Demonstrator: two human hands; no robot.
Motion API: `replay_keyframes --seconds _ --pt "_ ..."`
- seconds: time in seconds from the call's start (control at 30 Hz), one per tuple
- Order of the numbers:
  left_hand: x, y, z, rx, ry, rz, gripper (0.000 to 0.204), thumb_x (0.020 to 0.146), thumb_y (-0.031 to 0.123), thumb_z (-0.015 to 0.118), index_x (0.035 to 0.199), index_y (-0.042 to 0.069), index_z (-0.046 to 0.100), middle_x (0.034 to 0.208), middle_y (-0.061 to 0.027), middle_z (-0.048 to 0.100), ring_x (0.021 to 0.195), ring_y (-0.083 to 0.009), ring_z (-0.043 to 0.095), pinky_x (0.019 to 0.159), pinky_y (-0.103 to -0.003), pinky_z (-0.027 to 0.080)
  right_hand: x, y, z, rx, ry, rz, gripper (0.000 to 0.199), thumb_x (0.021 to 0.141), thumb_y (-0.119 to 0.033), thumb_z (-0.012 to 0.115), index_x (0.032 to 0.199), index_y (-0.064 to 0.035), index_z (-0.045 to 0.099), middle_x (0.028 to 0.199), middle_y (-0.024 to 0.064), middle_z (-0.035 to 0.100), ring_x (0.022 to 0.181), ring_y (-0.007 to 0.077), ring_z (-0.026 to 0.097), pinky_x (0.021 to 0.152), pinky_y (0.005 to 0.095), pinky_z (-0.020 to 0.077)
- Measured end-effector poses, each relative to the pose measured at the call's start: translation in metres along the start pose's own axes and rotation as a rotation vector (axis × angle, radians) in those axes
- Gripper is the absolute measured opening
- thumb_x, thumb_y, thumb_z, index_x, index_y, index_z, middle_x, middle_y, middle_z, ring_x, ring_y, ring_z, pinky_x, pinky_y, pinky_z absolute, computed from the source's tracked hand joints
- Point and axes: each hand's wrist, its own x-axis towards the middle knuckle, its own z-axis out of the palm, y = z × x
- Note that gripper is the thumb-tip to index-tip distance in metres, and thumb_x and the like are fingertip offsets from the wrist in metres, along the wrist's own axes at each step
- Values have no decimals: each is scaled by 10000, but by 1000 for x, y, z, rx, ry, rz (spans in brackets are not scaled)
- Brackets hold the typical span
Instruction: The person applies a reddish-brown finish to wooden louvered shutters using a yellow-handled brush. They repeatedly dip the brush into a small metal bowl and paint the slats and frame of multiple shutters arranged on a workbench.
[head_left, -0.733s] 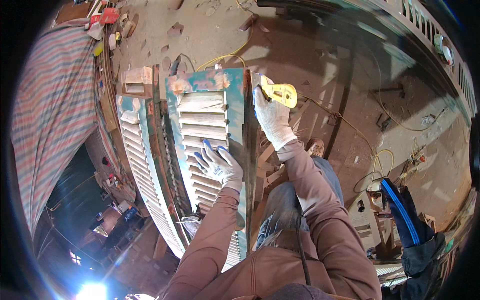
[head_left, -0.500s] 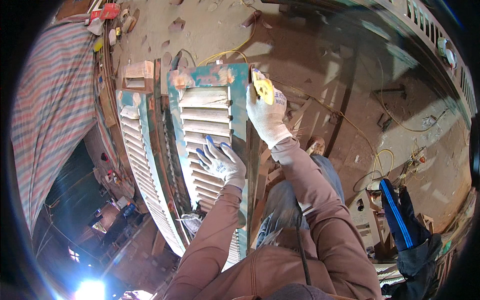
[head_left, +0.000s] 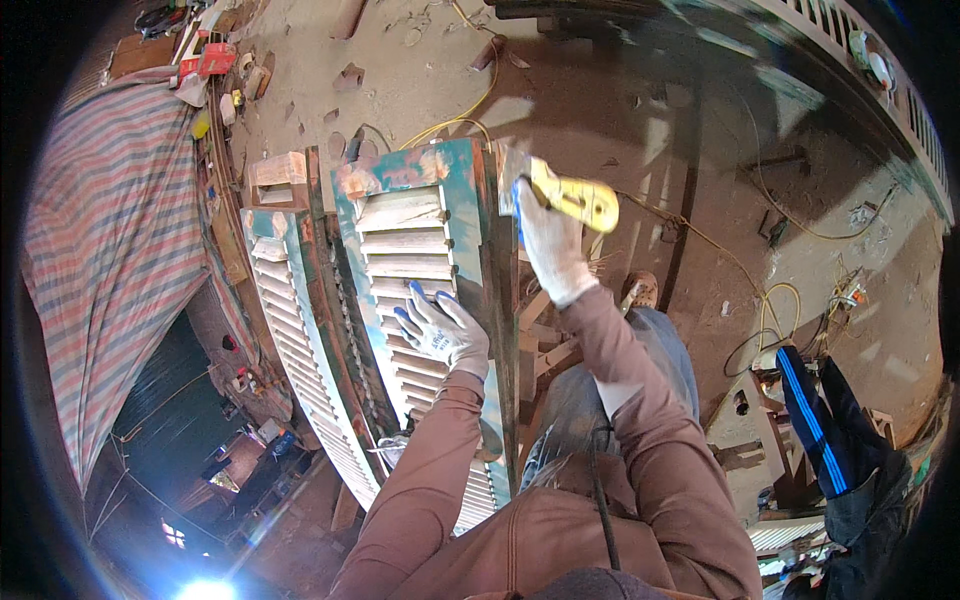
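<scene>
In front of me lies a louvered shutter [head_left: 405,172] with a worn green-painted frame and pale wooden slats. My left hand [head_left: 448,335], in a white glove with blue fingertips, rests on the slats with its fingers spread. Gloved as well, my right hand [head_left: 550,245] is closed around a scraper [head_left: 582,202] with a yellow handle. Its blurred flat blade sits beside the upper right corner of the shutter's frame; I cannot tell whether it touches.
A second louvered shutter [head_left: 290,320] lies left of the first. A striped cloth [head_left: 115,230] hangs at the far left. Yellow cord [head_left: 715,240] runs over the dusty floor on the right. Dark trousers with blue stripes [head_left: 815,420] show at the lower right.
My right hand has turned the scraper, so its yellow handle now points right and its blade shows by the shutter's edge. My left hand stays on the slats. The view has shifted slightly.
</scene>
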Motion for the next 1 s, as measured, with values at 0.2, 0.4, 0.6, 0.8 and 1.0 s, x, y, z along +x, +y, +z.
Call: replay_keyframes --seconds 0.2,0.4,0.6,0.8,1.0 --pt "-1 3 -2 -44 -46 -30 550 1049 332 411 1531 68 387 1482 -218 469 1464 -477 281 1189 -580 200 16 2 31 109 -234 107 221 930 -193 643 1133 -109 655 843 45 662 767 205 660 630 373 521" --pt "-1 1 -1 -64 -49 -23 552 1049 345 406 1523 62 393 1479 -219 466 1458 -494 276 1188 -585 198 14 -20 10 979 -293 689 237 981 -199 602 1180 -80 649 989 70 693 937 199 664 816 346 526" --pt "-2 0 0 -68 0 1 542 1045 337 417 1502 45 412 1462 -220 481 1432 -514 303 1174 -593 221 -2 12 6 568 -164 350 174 981 -171 616 1114 -80 683 911 75 687 742 219 659 659 363 519" --pt "2 5 -5 -104 -55 -50 550 1043 359 424 1515 76 416 1493 -217 456 1473 -484 266 1183 -597 196 35 17 15 320 8 180 220 911 -194 677 1102 -94 720 932 88 748 785 263 714 714 379 567" --pt "1 9 -6 -97 -75 -61 570 1035 374 415 1520 75 417 1496 -217 453 1468 -475 274 1183 -605 187 38 3 -14 273 -101 58 264 878 -170 704 1136 -118 724 954 106 752 851 294 725 756 415 578"
